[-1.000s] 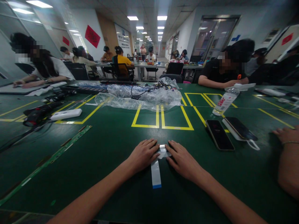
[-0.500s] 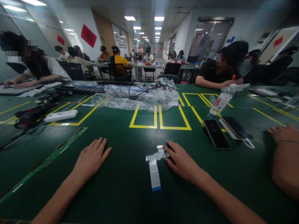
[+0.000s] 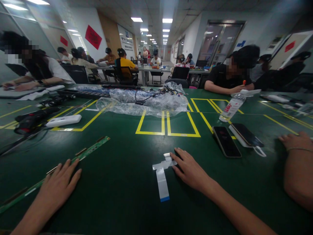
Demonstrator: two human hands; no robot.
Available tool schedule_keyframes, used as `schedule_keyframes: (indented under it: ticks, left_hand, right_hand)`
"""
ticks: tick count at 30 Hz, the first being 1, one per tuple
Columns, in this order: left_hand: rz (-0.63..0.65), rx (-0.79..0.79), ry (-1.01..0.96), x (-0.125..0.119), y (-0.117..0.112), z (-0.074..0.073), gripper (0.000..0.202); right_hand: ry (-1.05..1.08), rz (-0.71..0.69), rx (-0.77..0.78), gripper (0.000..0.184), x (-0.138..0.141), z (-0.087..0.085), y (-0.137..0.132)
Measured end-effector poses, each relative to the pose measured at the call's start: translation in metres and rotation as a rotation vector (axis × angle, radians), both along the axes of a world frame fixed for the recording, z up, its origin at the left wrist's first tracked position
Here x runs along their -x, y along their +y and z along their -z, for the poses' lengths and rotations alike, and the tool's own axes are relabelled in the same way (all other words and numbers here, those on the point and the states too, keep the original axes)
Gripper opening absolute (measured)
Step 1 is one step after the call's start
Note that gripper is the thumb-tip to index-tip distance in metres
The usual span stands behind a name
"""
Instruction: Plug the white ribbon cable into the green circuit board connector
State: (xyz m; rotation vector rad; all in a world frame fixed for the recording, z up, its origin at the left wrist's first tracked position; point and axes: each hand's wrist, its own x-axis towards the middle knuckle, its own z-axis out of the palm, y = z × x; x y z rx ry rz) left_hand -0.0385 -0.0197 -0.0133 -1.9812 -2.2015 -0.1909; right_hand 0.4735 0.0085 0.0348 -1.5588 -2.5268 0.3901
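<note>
My left hand (image 3: 58, 182) lies over a long, narrow green circuit board (image 3: 94, 147), fingers stretched out and touching it. The board runs slantwise across the left side of the table, and my hand covers part of it. On the right, my right hand (image 3: 189, 168) rests on the tabletop with its fingers extended. Its fingertips meet the edge of a white flat ribbon cable (image 3: 162, 184), which is folded and has a blue end nearest me. Whether those fingers press on the cable I cannot tell.
Crumpled clear plastic wrap (image 3: 146, 101) with black cables spreads across the table's middle. Two phones (image 3: 227, 142) and a bottle (image 3: 232, 106) stand right of centre. Another person's arm (image 3: 299, 166) rests at the right edge. A white device (image 3: 64, 121) lies at left.
My left hand has moved left and toward me onto the circuit board. The board's far end has swung right. My right hand and the ribbon cable have stayed nearly still.
</note>
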Motion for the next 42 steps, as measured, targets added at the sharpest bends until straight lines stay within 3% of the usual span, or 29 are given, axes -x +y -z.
schedule_keyframes:
  ticks: [2, 5, 12, 17, 21, 28, 42]
  left_hand:
    - [0.072, 0.054, -0.020, -0.023, 0.001, 0.005, 0.060]
    - [0.245, 0.104, -0.054, -0.076, 0.003, 0.002, 0.060]
    - [0.550, 0.178, -0.053, -0.215, 0.035, -0.038, 0.049]
    - [0.782, 0.206, -0.090, -0.270, 0.064, -0.047, 0.046]
    - [0.841, 0.111, -0.177, -0.285, 0.072, -0.044, 0.033]
    - [0.832, 0.042, -0.355, -0.277, 0.080, -0.039, 0.017]
    - [0.881, 0.027, -0.417, -0.275, 0.084, -0.035, 0.013]
  right_hand:
    - [0.001, -0.009, -0.008, 0.057, -0.001, 0.000, 0.000]
    - [-0.008, -0.012, -0.006, 0.057, -0.001, 0.000, 0.000]
    - [-0.023, -0.038, -0.049, 0.055, 0.004, -0.002, -0.003]
    - [-0.029, -0.059, -0.090, 0.056, 0.008, 0.000, -0.003]
    - [0.014, -0.073, -0.077, 0.058, 0.007, 0.002, -0.002]
    - [-0.015, -0.058, -0.044, 0.064, 0.010, 0.003, -0.002]
    - [-0.026, -0.035, -0.060, 0.066, 0.015, 0.005, -0.003]
